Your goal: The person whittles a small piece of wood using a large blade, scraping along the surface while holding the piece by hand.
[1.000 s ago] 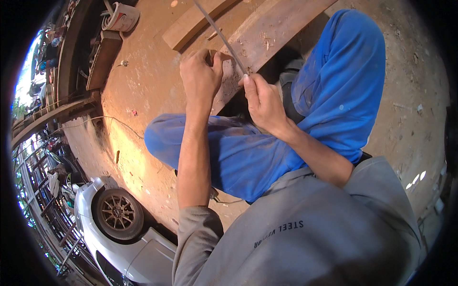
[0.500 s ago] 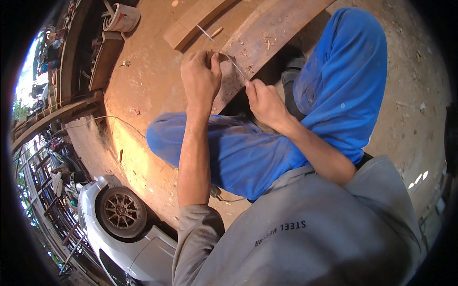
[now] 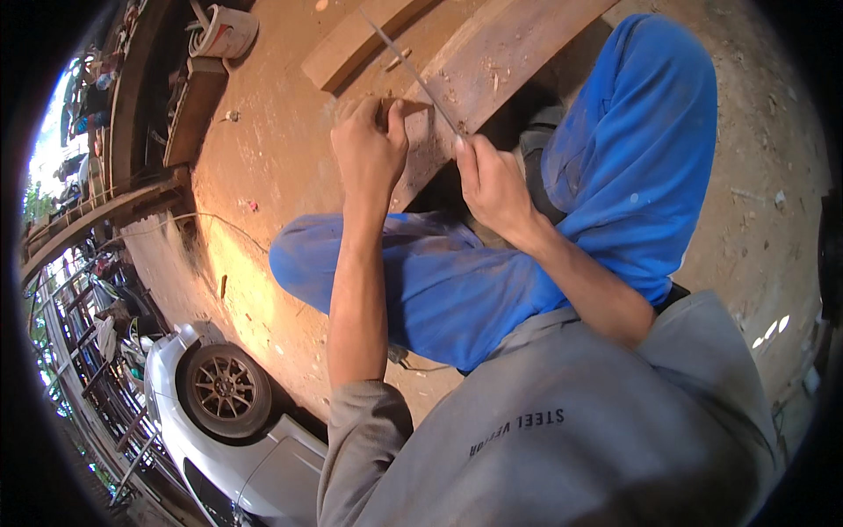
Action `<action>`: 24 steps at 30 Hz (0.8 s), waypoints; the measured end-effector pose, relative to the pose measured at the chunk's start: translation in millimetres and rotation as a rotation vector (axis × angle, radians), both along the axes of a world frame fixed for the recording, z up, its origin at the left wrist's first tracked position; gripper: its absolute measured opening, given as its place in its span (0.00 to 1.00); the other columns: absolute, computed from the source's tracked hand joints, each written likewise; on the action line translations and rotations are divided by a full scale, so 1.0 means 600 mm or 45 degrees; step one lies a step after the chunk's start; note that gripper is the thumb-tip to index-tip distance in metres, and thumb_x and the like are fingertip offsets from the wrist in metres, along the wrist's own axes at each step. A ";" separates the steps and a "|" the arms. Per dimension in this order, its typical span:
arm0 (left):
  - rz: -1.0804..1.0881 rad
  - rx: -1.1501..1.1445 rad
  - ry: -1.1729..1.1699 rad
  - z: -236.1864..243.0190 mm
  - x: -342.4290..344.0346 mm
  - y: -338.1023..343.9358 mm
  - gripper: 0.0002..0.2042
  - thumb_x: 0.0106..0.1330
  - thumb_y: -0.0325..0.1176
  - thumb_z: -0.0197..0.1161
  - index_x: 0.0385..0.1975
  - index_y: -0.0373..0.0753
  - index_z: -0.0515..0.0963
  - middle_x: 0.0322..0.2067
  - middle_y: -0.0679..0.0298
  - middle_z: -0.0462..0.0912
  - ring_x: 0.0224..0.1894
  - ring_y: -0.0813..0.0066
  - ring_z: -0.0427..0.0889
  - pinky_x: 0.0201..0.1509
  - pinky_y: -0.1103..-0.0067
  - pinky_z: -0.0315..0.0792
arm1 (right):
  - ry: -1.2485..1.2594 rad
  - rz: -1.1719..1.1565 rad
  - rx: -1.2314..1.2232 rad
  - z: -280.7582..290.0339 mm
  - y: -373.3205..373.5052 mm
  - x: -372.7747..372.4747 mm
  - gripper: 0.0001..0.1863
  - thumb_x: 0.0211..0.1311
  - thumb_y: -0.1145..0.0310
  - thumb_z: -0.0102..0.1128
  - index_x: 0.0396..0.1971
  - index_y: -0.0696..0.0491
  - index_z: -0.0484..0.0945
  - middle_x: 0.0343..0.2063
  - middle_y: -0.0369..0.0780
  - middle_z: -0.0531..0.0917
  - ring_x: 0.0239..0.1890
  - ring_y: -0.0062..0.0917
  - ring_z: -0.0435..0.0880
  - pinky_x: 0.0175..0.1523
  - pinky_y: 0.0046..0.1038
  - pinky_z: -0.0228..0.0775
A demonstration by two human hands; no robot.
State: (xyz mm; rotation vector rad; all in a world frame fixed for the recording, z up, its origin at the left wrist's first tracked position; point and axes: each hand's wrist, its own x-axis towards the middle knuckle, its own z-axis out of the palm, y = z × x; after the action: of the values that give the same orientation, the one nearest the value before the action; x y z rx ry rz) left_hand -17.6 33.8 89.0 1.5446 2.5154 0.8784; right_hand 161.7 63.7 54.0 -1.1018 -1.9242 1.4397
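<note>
My right hand (image 3: 497, 183) is closed around the near end of a long, thin metal blade (image 3: 409, 74). Whether it is a file or a saw seen edge-on, I cannot tell. The blade points away to the upper left, crossing above a broad wooden plank (image 3: 492, 66) with shavings on it. To its left, my left hand (image 3: 369, 145) has its fingers curled over a small brown piece of wood (image 3: 416, 104), mostly hidden by the hand, at the plank's edge. The piece's visible end lies close to the blade.
A second wooden beam (image 3: 351, 48) lies beyond the plank, with a small wood offcut (image 3: 398, 60) between them. My blue-trousered legs (image 3: 474, 272) are bent around the work. A bucket (image 3: 225, 33) stands far left; a white car (image 3: 263, 465) is at lower left.
The blade's far tip has moved farther away, and my right hand has shifted slightly forward with it. My left hand stays nearly in place.
</note>
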 end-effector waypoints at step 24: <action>-0.019 -0.033 -0.009 0.005 -0.008 0.009 0.06 0.63 0.29 0.69 0.31 0.32 0.84 0.23 0.53 0.78 0.24 0.58 0.77 0.31 0.68 0.70 | 0.018 -0.043 -0.019 -0.058 -0.010 -0.020 0.20 0.77 0.63 0.51 0.28 0.63 0.76 0.17 0.59 0.78 0.25 0.59 0.82 0.31 0.55 0.71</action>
State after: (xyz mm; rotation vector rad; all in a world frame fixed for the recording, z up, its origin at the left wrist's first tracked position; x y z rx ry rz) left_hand -22.5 39.1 92.2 1.5476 2.4972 0.8440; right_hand 150.0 57.8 19.3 -1.1226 -1.8792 1.4421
